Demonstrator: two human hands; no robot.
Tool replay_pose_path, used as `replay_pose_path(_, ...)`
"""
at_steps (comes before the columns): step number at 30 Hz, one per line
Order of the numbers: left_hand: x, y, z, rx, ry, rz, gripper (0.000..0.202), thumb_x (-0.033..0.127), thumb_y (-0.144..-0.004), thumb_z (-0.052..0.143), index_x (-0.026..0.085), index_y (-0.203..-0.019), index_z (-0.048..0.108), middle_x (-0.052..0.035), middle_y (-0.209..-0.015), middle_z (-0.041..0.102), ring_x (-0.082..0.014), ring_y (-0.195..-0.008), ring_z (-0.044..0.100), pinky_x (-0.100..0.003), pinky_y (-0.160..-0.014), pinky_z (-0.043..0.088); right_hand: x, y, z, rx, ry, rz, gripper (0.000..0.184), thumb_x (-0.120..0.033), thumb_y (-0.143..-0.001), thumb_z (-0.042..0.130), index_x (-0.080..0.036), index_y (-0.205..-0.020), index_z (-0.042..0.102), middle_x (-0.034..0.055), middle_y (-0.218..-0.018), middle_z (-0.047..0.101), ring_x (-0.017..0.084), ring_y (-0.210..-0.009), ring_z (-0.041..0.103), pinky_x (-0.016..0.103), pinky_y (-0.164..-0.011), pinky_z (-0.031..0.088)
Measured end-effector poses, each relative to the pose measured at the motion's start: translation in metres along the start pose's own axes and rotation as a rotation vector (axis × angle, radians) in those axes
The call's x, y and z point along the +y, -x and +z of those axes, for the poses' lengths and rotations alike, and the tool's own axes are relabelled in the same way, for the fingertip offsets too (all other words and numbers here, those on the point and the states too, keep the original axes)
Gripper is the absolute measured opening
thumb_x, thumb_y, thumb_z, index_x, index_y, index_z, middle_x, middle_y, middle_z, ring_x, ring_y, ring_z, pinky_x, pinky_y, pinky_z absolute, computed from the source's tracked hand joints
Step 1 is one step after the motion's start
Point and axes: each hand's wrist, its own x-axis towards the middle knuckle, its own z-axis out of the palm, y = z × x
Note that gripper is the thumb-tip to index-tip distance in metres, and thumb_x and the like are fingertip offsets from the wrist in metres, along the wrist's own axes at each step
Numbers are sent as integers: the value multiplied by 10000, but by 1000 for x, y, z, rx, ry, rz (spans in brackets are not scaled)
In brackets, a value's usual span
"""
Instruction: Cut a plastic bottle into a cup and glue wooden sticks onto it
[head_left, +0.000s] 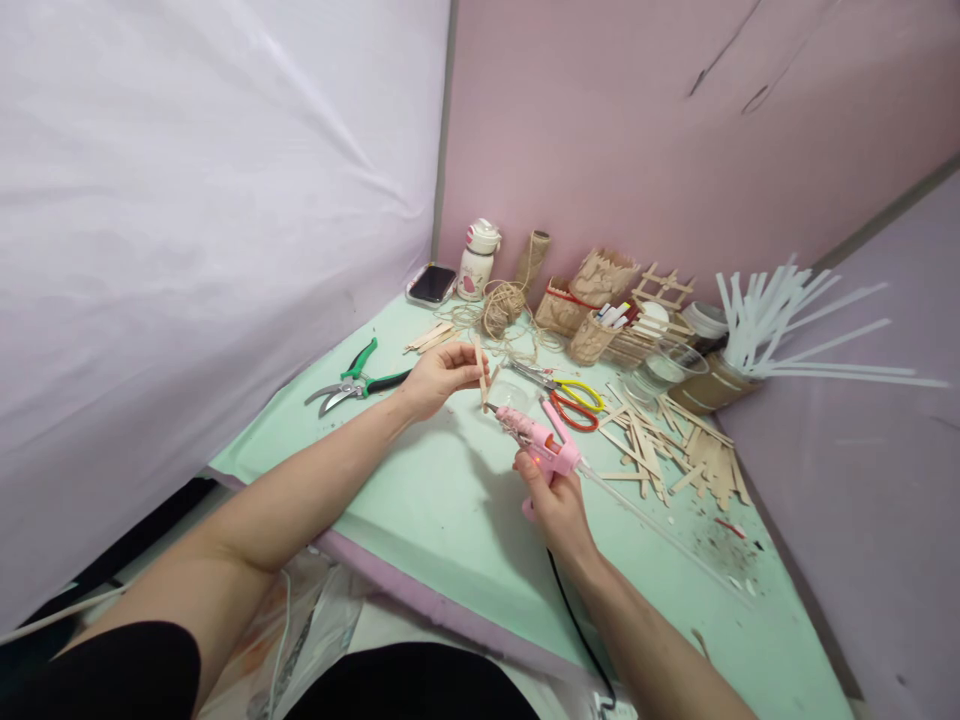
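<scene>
My left hand [439, 378] pinches a thin wooden craft stick [480, 372] upright above the pale green tabletop [450, 500]. My right hand [553, 500] is closed round the grip of a pink hot glue gun [536, 440], whose nozzle points left and almost touches the lower end of the stick. A clear glue stick [645, 515] juts from the back of the gun toward the right. A black cord [574, 620] runs from the gun down to the table's near edge.
Green-handled pliers [352, 383] lie to the left. Yellow and red scissors [574, 400], loose wooden sticks [675, 450], a twine ball [499, 305], a phone [433, 284], a white bottle [477, 260], burlap baskets [577, 300] and a jar of white glue sticks [757, 330] crowd the back and right.
</scene>
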Motion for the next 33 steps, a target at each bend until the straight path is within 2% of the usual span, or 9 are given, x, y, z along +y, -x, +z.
replay_pose_path(5,-5,0,-2,-31,3,3,296,270,-616,820,113,-789,639,-15,-729,665,-130,-686,648,-309,-739,525,1,-1,0,2,2,-5,443,-573,-821,548,-160,-937,656,-60,-533,370,87,-419,364,215,-370,371)
replay_pose_path(10,-11,0,-2,-65,-24,-22,311,281,-622,818,109,-815,646,-26,-762,668,-139,-703,653,-316,-746,522,-1,0,0,37,13,-41,418,-569,-815,556,-163,-865,639,-45,-561,436,79,-414,371,207,-367,357)
replay_pose_path(15,-8,-1,-2,-36,-16,-13,309,282,-616,820,110,-799,642,-17,-752,664,-129,-691,648,-321,-758,521,-2,0,-1,19,9,-16,434,-559,-812,564,-162,-965,651,-51,-549,415,85,-422,372,204,-366,356)
replay_pose_path(23,-2,-2,-3,10,15,-4,328,284,-594,835,118,-808,650,-7,-733,661,-128,-693,645,-332,-783,516,1,0,-1,-3,9,7,409,-566,-818,556,-172,-888,639,-59,-538,377,88,-430,373,205,-374,366)
replay_pose_path(33,-11,0,-1,-37,36,-63,327,268,-587,840,117,-824,671,-27,-772,685,-133,-679,652,-323,-747,525,-1,1,-2,4,-23,2,419,-553,-816,567,-171,-969,649,-49,-573,406,86,-435,366,212,-370,378)
